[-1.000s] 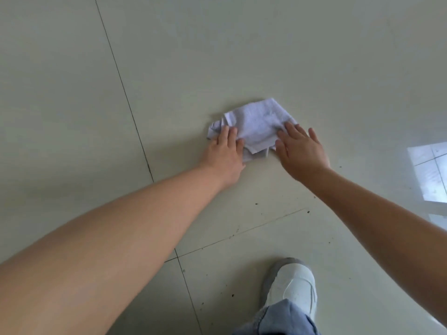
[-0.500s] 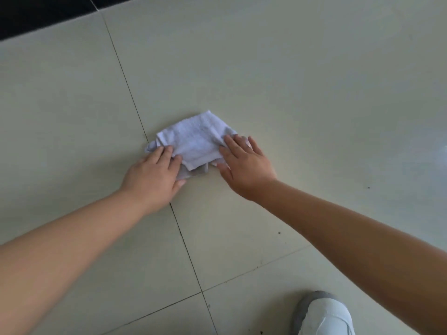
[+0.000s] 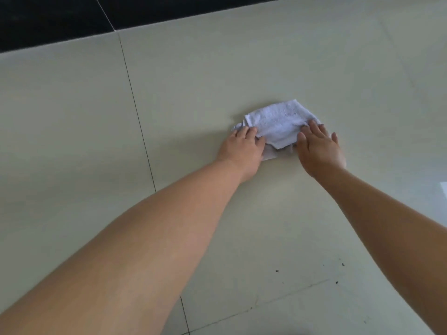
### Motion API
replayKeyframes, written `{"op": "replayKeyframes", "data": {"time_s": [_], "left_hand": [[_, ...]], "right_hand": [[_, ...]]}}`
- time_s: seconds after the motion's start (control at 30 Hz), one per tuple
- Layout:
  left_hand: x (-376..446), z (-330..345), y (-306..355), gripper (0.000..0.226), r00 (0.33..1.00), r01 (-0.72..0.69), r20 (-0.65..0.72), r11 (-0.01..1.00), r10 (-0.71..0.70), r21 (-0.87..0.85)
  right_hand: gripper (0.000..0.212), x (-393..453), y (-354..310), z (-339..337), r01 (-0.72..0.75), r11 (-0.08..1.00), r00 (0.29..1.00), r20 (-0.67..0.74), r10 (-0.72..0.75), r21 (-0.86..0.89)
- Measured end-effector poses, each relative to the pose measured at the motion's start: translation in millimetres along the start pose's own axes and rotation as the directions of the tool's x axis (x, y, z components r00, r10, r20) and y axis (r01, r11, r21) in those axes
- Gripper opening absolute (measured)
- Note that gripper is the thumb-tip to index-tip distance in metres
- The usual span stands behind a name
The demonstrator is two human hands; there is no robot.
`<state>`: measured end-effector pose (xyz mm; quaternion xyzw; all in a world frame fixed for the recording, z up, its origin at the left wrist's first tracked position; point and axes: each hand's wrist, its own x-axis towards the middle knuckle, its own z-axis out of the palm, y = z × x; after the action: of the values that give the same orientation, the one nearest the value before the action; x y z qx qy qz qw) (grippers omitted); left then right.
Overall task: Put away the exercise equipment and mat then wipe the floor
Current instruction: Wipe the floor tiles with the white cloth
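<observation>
Pale cream floor tiles fill the view, crossed by thin dark grout lines, with a black tiled strip along the far edge. A folded white cloth lies flat on the floor to the right of the long grout line. The left hand presses on its left end, fingers straight on the fabric. The right hand presses on its right end, fingers also straight and slightly spread. Small dark specks dot the tile nearer the person.
</observation>
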<state>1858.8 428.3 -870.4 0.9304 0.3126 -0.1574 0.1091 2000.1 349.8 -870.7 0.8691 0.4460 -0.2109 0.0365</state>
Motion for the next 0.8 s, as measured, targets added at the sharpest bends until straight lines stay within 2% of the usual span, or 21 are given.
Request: {"op": "replayKeyframes", "data": {"time_s": [0.1,0.23,0.3,0.37,0.5,0.6,0.63,0.67,0.73,0.8], "left_hand": [[-1.8,-4.8,-41.9,0.047,0.995,0.097,-0.034,0.995,-0.097,0.013],[-38.4,-6.0,-115.0,0.047,0.957,0.287,0.028,0.958,-0.287,-0.003],[-71.0,3.2,-140.0,0.048,0.948,0.315,0.050,0.949,-0.314,-0.006],[-104.2,16.2,-145.6,0.053,0.958,0.281,0.042,0.959,-0.283,0.043],[-144.1,45.8,-128.9,0.057,0.953,0.270,0.122,0.960,-0.278,0.074],[-148.1,49.5,-99.0,0.055,0.985,0.086,0.142,0.991,-0.100,0.103],[-144.3,48.2,-85.5,0.055,0.992,0.029,0.119,0.995,-0.040,0.096],[-138.8,46.3,-70.3,0.055,0.998,-0.013,0.060,0.996,0.008,0.086],[-120.9,34.0,-37.8,0.054,0.998,-0.022,0.056,1.000,0.023,-0.018],[-95.3,30.2,-13.6,0.055,0.990,-0.027,0.136,0.999,0.033,-0.042]], "right_hand": [[0.051,33.1,-51.0,-0.9,0.066,0.998,0.997,0.028,-0.067,0.018],[0.055,41.6,-133.9,9.4,0.242,0.969,0.966,0.084,-0.245,0.041],[0.055,26.1,-162.7,20.6,0.323,0.946,0.939,0.112,-0.325,0.041],[0.055,2.0,-175.3,32.8,0.391,0.919,0.909,0.135,-0.393,0.045],[0.056,-49.0,-149.8,52.0,0.464,0.886,0.878,0.134,-0.460,0.007],[0.074,-75.7,-103.9,60.2,0.448,0.894,0.893,0.053,-0.447,0.005],[0.070,-79.7,-87.2,61.1,0.438,0.899,0.899,0.002,-0.438,-0.009],[0.062,-81.6,-70.9,60.3,0.416,0.909,0.908,-0.040,-0.417,-0.040],[0.054,-79.4,-37.2,54.9,0.330,0.940,0.936,-0.098,-0.338,-0.087],[0.064,-75.0,-8.7,42.7,0.229,0.971,0.970,-0.073,-0.234,-0.071]]}}
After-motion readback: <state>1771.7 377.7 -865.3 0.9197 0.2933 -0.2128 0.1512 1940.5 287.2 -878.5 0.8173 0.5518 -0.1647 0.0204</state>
